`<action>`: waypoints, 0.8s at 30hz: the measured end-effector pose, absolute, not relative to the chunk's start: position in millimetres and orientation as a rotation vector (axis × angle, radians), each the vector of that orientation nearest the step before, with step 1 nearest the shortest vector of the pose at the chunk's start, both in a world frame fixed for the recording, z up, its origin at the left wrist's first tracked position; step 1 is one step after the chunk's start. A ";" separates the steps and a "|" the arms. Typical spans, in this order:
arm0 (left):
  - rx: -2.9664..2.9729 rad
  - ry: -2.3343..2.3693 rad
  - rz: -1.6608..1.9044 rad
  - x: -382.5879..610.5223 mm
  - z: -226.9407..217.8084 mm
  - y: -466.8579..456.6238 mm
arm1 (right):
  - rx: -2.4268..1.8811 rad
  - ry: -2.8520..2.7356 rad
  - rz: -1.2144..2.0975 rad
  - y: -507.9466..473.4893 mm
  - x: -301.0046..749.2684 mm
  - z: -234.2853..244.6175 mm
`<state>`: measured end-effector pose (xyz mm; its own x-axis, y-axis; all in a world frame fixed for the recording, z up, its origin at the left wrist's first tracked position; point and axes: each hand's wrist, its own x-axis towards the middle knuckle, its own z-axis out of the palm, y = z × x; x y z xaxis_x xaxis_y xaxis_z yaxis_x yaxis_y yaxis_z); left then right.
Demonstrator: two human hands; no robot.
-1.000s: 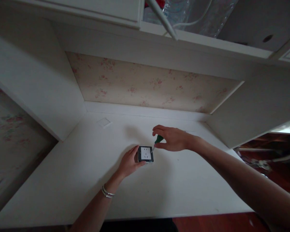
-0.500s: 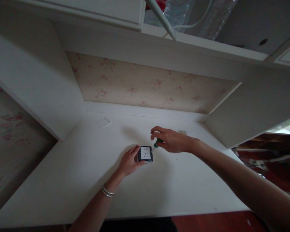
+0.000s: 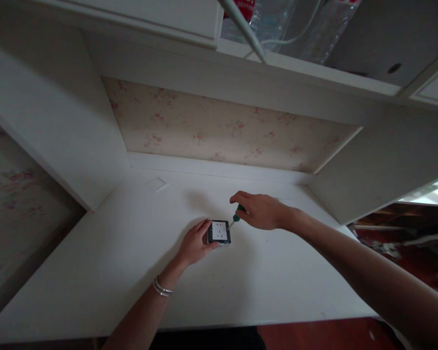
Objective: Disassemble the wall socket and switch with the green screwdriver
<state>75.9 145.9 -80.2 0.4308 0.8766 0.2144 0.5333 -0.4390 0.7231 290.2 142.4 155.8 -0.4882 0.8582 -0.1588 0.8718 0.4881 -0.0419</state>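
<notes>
Socket plate getting poked with a little screwdriver on the desk

Left hand (image 3: pixel 195 243) gripped the wall socket (image 3: pixel 219 232) flat on the white desk (image 3: pixel 131 253); right hand (image 3: pixel 260 211) was closed round a green-handled screwdriver (image 3: pixel 237 215), tip at the socket's right edge. Overhead shelf (image 3: pixel 295 24) held clear plastic wrap.

White desk surface (image 3: pixel 105 272) set in a white alcove; back wall (image 3: pixel 219 131) papered in pale floral print. Overhead cabinet (image 3: pixel 160 14) and open shelf (image 3: pixel 314 63) above. Reddish wooden floor (image 3: pixel 314 335) below the front edge. Lighting dim; daylight enters at right.
</notes>
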 end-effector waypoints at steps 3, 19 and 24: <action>2.119 1.187 0.786 75.9 -79.3 145.5 | 1.631 2.522 -0.052 146.0 288.1 151.3; 2.088 1.190 0.807 77.1 -82.4 146.3 | 1.421 2.623 -0.254 150.1 291.5 157.3; 2.095 1.203 0.777 76.8 -83.7 147.4 | 1.334 2.657 -0.398 148.3 296.6 159.2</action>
<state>76.8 147.4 -83.7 0.4192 0.8874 0.1917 0.5399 -0.4134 0.7332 296.6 148.3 159.2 -0.5965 0.7650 -0.2428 0.8026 0.5715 -0.1711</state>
